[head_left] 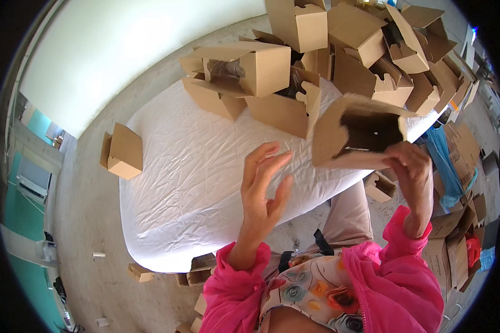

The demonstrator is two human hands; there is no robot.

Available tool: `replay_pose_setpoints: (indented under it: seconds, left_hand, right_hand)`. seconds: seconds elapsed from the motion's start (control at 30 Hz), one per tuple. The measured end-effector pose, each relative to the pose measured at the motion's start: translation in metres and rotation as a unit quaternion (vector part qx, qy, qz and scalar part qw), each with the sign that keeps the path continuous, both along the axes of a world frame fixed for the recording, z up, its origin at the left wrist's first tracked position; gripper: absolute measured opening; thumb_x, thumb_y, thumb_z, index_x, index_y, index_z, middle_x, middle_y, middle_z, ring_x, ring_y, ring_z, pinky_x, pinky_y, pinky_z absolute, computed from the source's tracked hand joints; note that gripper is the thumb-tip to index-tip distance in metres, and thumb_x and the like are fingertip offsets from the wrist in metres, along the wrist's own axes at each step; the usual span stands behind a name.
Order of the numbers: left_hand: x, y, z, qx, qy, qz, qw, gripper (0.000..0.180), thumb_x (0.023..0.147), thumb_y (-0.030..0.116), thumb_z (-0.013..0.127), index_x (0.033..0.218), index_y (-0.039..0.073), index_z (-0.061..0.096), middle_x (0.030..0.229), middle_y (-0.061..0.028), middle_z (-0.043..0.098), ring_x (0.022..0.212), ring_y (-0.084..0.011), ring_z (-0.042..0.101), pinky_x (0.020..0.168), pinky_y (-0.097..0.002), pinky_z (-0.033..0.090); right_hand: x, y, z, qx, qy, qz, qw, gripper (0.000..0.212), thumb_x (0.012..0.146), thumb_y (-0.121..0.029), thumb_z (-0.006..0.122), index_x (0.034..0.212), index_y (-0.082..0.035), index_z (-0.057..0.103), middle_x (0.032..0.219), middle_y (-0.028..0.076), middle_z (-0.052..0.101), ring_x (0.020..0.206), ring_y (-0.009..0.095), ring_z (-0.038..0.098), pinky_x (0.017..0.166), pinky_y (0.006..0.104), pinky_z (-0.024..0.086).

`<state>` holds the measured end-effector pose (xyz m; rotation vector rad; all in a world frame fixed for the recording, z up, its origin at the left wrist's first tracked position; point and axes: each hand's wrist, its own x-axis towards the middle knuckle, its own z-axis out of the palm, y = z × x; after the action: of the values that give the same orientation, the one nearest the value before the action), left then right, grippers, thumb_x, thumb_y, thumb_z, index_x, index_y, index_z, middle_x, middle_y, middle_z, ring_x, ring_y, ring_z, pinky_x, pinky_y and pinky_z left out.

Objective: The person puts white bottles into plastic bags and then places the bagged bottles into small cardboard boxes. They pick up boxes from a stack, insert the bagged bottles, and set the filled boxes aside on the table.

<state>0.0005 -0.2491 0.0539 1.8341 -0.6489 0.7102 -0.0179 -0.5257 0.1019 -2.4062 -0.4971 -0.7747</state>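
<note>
My right hand (410, 161) grips the near edge of an open cardboard box (330, 130), fingers closed on its wall. The box is tilted toward me, so its dark inside shows; its edges are slightly blurred. To its left, my left hand (264, 186) is raised over the white-covered table (194, 166), fingers spread and holding nothing. Just beyond the held box, another open box (283, 114) stands on the table with something dark inside. Beside that one, a box lying on its side (269, 69) shows clear plastic in its opening.
Many brown cardboard boxes (353, 30) are piled at the far right. One closed box (126, 151) sits at the table's left end. Blue plastic (445, 161) and flattened cardboard lie at the right. A small box (141, 272) rests on the floor at lower left.
</note>
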Motion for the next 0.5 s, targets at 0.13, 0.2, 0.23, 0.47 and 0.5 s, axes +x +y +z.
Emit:
replay_pose_setpoints:
  seconds: [0.13, 0.2, 0.23, 0.47, 0.5]
  left_hand:
    - [-0.035, 0.002, 0.014, 0.094, 0.037, -0.021, 0.995, 0.058, 0.073, 0.033, 0.076, 0.12, 0.007, 0.056, 0.141, -0.0228, 0.032, 0.129, -0.0394, 0.035, 0.103, -0.0459, 0.032]
    - [-0.042, 0.014, 0.004, 0.14, 0.003, 0.063, 0.988, 0.048, 0.069, 0.028, 0.078, 0.107, 0.005, 0.059, 0.135, -0.0187, 0.042, 0.127, -0.0399, 0.037, 0.102, -0.0466, 0.033]
    - [-0.046, 0.023, 0.0, 0.147, 0.008, 0.096, 0.984, 0.045, 0.068, 0.026, 0.079, 0.102, 0.005, 0.059, 0.133, -0.017, 0.045, 0.127, -0.0402, 0.037, 0.102, -0.0468, 0.033]
    - [-0.066, 0.081, -0.028, 0.112, 0.072, 0.206, 0.969, 0.021, 0.07, 0.004, 0.073, 0.085, 0.003, 0.059, 0.111, -0.0118, 0.061, 0.118, -0.0347, 0.048, 0.093, -0.0422, 0.042]
    - [-0.068, 0.083, -0.03, 0.107, 0.073, 0.212, 0.969, 0.02, 0.071, 0.004, 0.073, 0.085, 0.003, 0.059, 0.111, -0.0117, 0.061, 0.118, -0.0348, 0.048, 0.093, -0.0421, 0.042]
  right_hand:
    - [-0.005, 0.046, -0.001, -0.032, -0.033, 0.173, 0.984, 0.014, 0.065, 0.001, 0.064, 0.078, -0.004, 0.061, 0.074, 0.008, 0.06, 0.069, 0.025, 0.061, 0.059, 0.0334, 0.05]
    - [0.001, 0.075, 0.001, -0.037, -0.021, 0.24, 0.97, 0.015, 0.067, -0.002, 0.062, 0.081, -0.004, 0.059, 0.073, 0.007, 0.058, 0.069, 0.025, 0.06, 0.057, 0.034, 0.049]
    - [0.008, 0.088, -0.003, -0.053, -0.028, 0.271, 0.961, 0.016, 0.068, -0.003, 0.062, 0.084, -0.004, 0.059, 0.073, 0.007, 0.056, 0.069, 0.025, 0.059, 0.056, 0.0342, 0.049]
    - [0.091, 0.172, 0.039, 0.017, -0.19, 0.336, 0.922, 0.012, 0.085, -0.01, 0.055, 0.086, 0.002, 0.054, 0.074, 0.016, 0.055, 0.07, 0.033, 0.058, 0.059, 0.0412, 0.048]
    - [0.117, 0.186, 0.048, 0.0, -0.178, 0.315, 0.932, 0.012, 0.084, -0.009, 0.056, 0.086, 0.002, 0.056, 0.078, 0.018, 0.058, 0.073, 0.034, 0.059, 0.062, 0.041, 0.049]
